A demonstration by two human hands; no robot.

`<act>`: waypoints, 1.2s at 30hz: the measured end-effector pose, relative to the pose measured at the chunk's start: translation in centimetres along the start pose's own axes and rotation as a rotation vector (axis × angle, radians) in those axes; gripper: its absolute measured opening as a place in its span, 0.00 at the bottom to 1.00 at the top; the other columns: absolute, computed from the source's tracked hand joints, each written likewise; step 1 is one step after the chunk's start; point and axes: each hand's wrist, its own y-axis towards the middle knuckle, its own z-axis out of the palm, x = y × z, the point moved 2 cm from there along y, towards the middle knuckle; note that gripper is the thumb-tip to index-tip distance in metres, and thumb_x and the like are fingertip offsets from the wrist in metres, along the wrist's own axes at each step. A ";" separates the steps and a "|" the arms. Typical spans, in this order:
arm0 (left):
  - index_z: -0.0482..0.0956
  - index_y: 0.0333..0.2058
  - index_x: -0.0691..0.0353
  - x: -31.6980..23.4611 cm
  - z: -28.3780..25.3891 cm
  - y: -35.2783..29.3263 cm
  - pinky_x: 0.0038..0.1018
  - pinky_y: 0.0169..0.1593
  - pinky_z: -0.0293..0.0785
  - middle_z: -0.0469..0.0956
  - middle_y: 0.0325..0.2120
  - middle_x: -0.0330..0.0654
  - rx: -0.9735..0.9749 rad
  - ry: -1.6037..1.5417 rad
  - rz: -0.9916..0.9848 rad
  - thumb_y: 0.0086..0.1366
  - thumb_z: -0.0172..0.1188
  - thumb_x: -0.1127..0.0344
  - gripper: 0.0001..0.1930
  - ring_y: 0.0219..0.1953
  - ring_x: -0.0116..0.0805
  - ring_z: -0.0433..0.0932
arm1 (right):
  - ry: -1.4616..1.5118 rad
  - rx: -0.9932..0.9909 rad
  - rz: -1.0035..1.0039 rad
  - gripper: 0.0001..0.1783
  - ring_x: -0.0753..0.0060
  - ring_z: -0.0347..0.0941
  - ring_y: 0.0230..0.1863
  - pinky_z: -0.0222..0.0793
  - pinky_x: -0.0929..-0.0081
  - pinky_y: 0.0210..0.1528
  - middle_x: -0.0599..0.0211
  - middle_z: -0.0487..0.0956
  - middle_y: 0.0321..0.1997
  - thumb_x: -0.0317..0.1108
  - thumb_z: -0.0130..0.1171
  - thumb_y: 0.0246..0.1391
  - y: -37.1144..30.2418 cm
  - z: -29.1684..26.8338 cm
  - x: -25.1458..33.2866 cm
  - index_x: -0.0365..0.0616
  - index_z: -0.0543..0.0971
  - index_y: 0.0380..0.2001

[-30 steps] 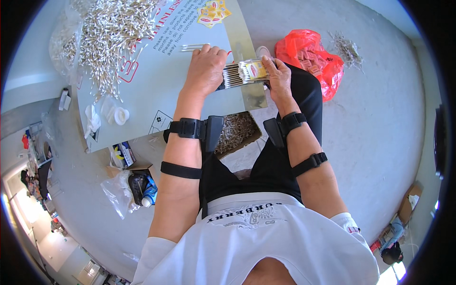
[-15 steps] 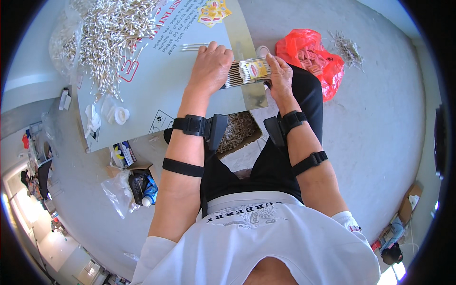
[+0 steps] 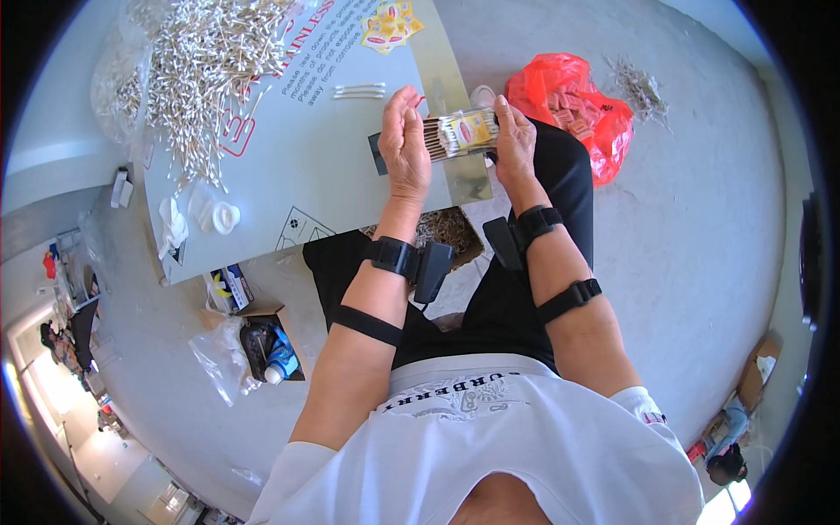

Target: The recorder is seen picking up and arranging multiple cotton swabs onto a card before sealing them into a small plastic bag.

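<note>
A bundle of cotton swabs (image 3: 434, 140) with brown sticks and white tips lies crosswise between my two hands over the table's right edge. A small yellow card (image 3: 472, 130) rests against its white tips. My left hand (image 3: 407, 149) presses on the bundle's left end, fingers close together and pointing up. At the other end, my right hand (image 3: 516, 140) grips it with the thumb on top; its other fingers are partly hidden. Beside the left wrist, a dark flat piece (image 3: 377, 155) sits on the table. A few loose swabs (image 3: 359, 90) lie just beyond the left hand.
A large heap of cotton swabs (image 3: 197, 79) spills from a clear bag on the table (image 3: 297, 166). Yellow cards (image 3: 391, 26) lie at the far edge. A red plastic bag (image 3: 617, 144) of pink packets stands on the floor at right. Below the table is a cardboard box (image 3: 472, 245) of swabs.
My left hand has come back from the loose swabs to the bundle's left end, its fingers straightening. The right hand has stayed nearly in place with the bundle.
</note>
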 end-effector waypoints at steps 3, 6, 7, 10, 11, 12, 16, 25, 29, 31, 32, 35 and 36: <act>0.68 0.56 0.69 -0.2 0.6 -0.3 0.36 0.64 0.61 0.71 0.54 0.50 -0.012 -0.091 -0.074 0.74 0.44 0.55 0.23 0.58 0.42 0.70 | -0.051 0.012 -0.059 0.19 0.85 0.65 0.28 0.63 0.80 0.33 0.78 0.73 0.25 0.46 0.58 0.62 0.0 -0.1 0.0 0.38 0.81 0.31; 0.67 0.56 0.69 -0.2 1.8 -0.6 0.36 0.64 0.61 0.71 0.54 0.51 -0.002 -0.076 -0.033 0.74 0.44 0.53 0.24 0.57 0.43 0.70 | -0.093 0.031 -0.116 0.18 0.85 0.64 0.28 0.63 0.80 0.33 0.78 0.73 0.25 0.45 0.58 0.62 -0.2 0.2 0.2 0.38 0.81 0.31; 0.67 0.56 0.69 -0.2 2.2 -0.6 0.36 0.64 0.61 0.71 0.54 0.51 -0.002 -0.075 -0.034 0.74 0.44 0.53 0.24 0.57 0.43 0.70 | -0.115 0.037 -0.147 0.18 0.85 0.64 0.28 0.63 0.80 0.32 0.78 0.73 0.25 0.44 0.58 0.62 -0.4 0.4 0.4 0.38 0.81 0.31; 0.67 0.56 0.70 -0.2 3.0 -0.4 0.36 0.65 0.60 0.69 0.55 0.54 -0.009 -0.133 -0.064 0.74 0.44 0.53 0.25 0.59 0.43 0.68 | -0.145 0.043 -0.136 0.19 0.85 0.64 0.29 0.63 0.80 0.33 0.78 0.73 0.25 0.45 0.56 0.63 -0.6 0.4 0.6 0.38 0.81 0.30; 0.67 0.56 0.70 -0.3 2.9 -0.5 0.36 0.65 0.60 0.69 0.55 0.54 -0.006 -0.133 -0.062 0.74 0.44 0.53 0.25 0.59 0.43 0.68 | -0.142 0.041 -0.138 0.19 0.85 0.64 0.29 0.63 0.80 0.33 0.78 0.73 0.25 0.45 0.56 0.63 -0.6 0.2 0.8 0.38 0.81 0.30; 0.65 0.57 0.71 -0.3 2.6 -0.6 0.36 0.66 0.58 0.68 0.56 0.54 -0.030 -0.114 -0.037 0.74 0.44 0.53 0.25 0.61 0.43 0.66 | -0.078 0.095 -0.084 0.20 0.84 0.67 0.27 0.64 0.81 0.30 0.77 0.74 0.25 0.47 0.56 0.63 -0.4 -0.1 0.9 0.40 0.80 0.31; 0.58 0.63 0.71 -0.5 2.1 -2.3 0.38 0.70 0.47 0.59 0.63 0.55 -0.050 -0.212 -0.082 0.73 0.45 0.50 0.31 0.68 0.44 0.56 | 0.092 0.091 0.273 0.20 0.82 0.67 0.18 0.57 0.81 0.18 0.75 0.74 0.23 0.52 0.56 0.62 -0.2 -1.3 1.1 0.45 0.77 0.30; 0.55 0.64 0.71 -0.5 4.2 -2.8 0.37 0.69 0.48 0.56 0.64 0.59 -0.128 -0.398 -0.159 0.74 0.42 0.50 0.31 0.68 0.45 0.54 | -0.314 0.034 -0.121 0.23 0.84 0.63 0.20 0.59 0.78 0.22 0.74 0.73 0.21 0.53 0.54 0.63 0.6 -0.4 0.2 0.43 0.80 0.29; 0.55 0.64 0.71 -0.3 4.3 -3.1 0.35 0.68 0.49 0.58 0.63 0.56 -0.142 -0.298 -0.181 0.73 0.44 0.52 0.31 0.67 0.43 0.56 | -0.575 0.023 -0.381 0.32 0.65 0.71 0.21 0.64 0.64 0.27 0.55 0.73 0.18 0.54 0.50 0.64 0.0 0.1 0.5 0.29 0.76 0.24; 0.56 0.63 0.71 -0.5 4.6 -3.2 0.37 0.70 0.48 0.59 0.63 0.53 -0.080 -0.198 -0.124 0.73 0.45 0.50 0.31 0.67 0.44 0.55 | -0.527 -0.012 -0.368 0.32 0.61 0.72 0.22 0.66 0.63 0.29 0.49 0.74 0.19 0.55 0.51 0.63 0.1 0.0 0.3 0.29 0.76 0.26; 0.56 0.63 0.71 -0.6 4.4 -3.3 0.37 0.70 0.48 0.59 0.63 0.53 -0.081 -0.195 -0.121 0.73 0.45 0.50 0.31 0.67 0.44 0.55 | -0.523 -0.009 -0.368 0.32 0.61 0.72 0.22 0.66 0.63 0.29 0.49 0.74 0.19 0.55 0.51 0.63 0.1 -0.3 0.3 0.29 0.76 0.26; 0.58 0.62 0.71 -0.4 2.5 -3.1 0.38 0.68 0.52 0.60 0.62 0.55 -0.194 -0.464 -0.197 0.72 0.46 0.50 0.31 0.66 0.43 0.58 | -0.349 0.028 -0.138 0.31 0.56 0.72 0.22 0.67 0.61 0.31 0.47 0.75 0.19 0.53 0.54 0.61 -0.4 -0.1 1.2 0.29 0.77 0.25; 0.58 0.62 0.71 -0.3 2.0 -3.3 0.38 0.68 0.53 0.60 0.62 0.55 -0.135 -0.437 -0.216 0.73 0.46 0.50 0.30 0.66 0.43 0.59 | -0.477 0.012 -0.247 0.30 0.58 0.72 0.22 0.67 0.61 0.30 0.48 0.75 0.19 0.53 0.56 0.59 -0.6 0.0 1.8 0.29 0.77 0.25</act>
